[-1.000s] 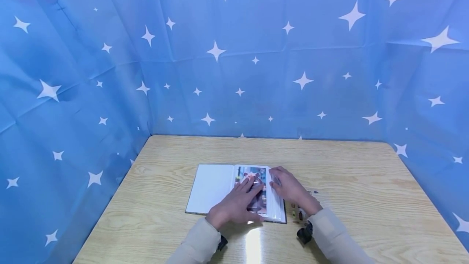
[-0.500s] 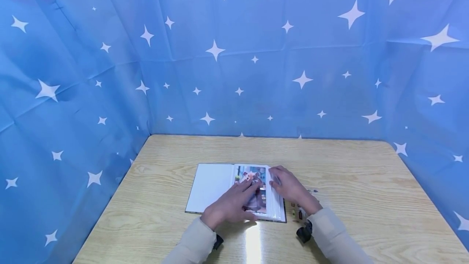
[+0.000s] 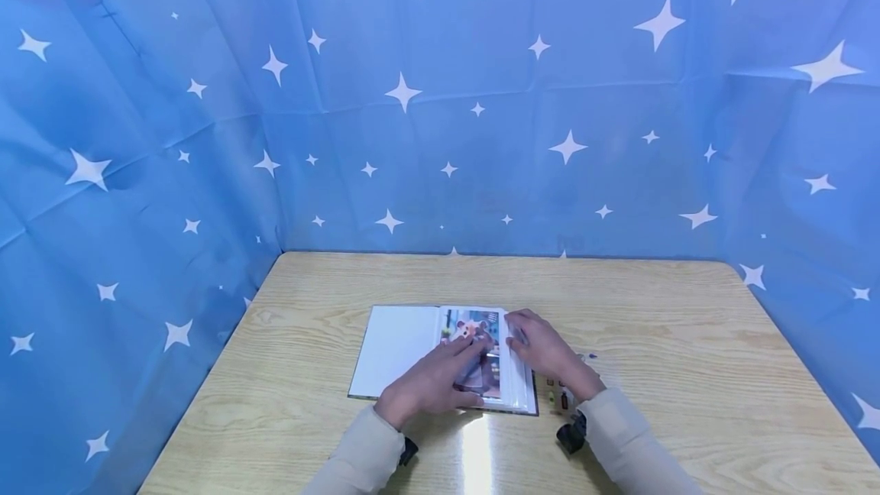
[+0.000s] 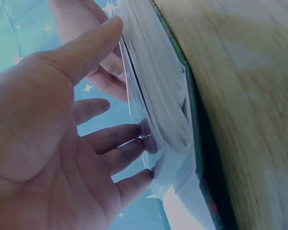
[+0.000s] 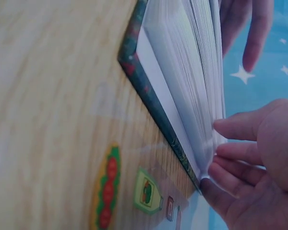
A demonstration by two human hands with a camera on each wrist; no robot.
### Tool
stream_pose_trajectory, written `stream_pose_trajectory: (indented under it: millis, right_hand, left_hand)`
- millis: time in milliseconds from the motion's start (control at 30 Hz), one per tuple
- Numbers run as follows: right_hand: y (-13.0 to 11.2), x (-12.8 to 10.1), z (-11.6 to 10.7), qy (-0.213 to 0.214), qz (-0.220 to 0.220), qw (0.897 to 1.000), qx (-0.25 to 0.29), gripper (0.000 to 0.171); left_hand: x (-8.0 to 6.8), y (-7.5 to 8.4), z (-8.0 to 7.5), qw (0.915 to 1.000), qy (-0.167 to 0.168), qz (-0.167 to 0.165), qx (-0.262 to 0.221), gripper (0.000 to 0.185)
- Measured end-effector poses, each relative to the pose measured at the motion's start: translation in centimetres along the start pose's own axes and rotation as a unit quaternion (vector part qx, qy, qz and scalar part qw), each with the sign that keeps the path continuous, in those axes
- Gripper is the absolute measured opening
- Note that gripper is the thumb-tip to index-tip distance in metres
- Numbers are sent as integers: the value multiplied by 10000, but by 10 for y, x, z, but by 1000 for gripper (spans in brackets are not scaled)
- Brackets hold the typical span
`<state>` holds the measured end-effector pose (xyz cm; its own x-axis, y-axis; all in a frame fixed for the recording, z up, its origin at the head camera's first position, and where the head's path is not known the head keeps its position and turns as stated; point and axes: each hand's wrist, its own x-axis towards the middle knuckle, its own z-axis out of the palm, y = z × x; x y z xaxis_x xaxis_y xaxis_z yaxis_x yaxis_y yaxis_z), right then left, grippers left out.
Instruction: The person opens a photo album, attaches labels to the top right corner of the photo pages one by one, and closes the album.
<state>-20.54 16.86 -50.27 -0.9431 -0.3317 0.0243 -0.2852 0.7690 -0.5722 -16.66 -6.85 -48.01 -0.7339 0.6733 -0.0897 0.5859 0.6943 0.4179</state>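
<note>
A blue cloth (image 3: 481, 98) printed with white stars was hung as a backdrop on three sides of a wooden table (image 3: 653, 342). An open album (image 3: 440, 357) was laid flat near the table's front edge, its green cover against the wood. The left inner cover was blank and white; on the right, a thick stack of clear sleeves was seen, the top one showing a photo (image 3: 474, 338) of a small animal.

The left hand (image 3: 429, 384) was spread flat on the photo page, fingers straight and slightly apart, with nothing gripped; in the left wrist view its fingertips (image 4: 144, 139) were pressed against a clear sleeve. The right hand (image 3: 543, 350) was set at the outer edge of the page stack, fingers curled; in the right wrist view the fingertips (image 5: 230, 153) were tucked against the stack's edge near the corner, with the thumb on top, so the pages were pinched there.

Just right of the album, beside the right wrist, small stickers (image 5: 146, 194) were lying on the table, a green one and a red-and-green one among them. A dark wrist strap (image 3: 571, 438) was worn below each cream sleeve (image 3: 619, 441).
</note>
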Motion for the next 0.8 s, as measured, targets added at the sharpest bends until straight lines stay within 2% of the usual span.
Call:
stream_pose_trajectory:
  millis: [267,533,667,800]
  right_hand:
    - [-1,0,-2,-34,-7,10000,-4,47]
    - [1,0,-1,-1,-98,10000,-7,47]
    - [2,1,0,-35,-36,10000,23,48]
    - [2,2,0,2,-79,10000,23,47]
  left_hand:
    - [0,1,-1,9998,79,67,139,84]
    - [1,0,0,9968,298,437,594,79]
    - [1,0,1,9882,672,1023,925,67]
    - [1,2,3,9709,1189,1588,1338,44]
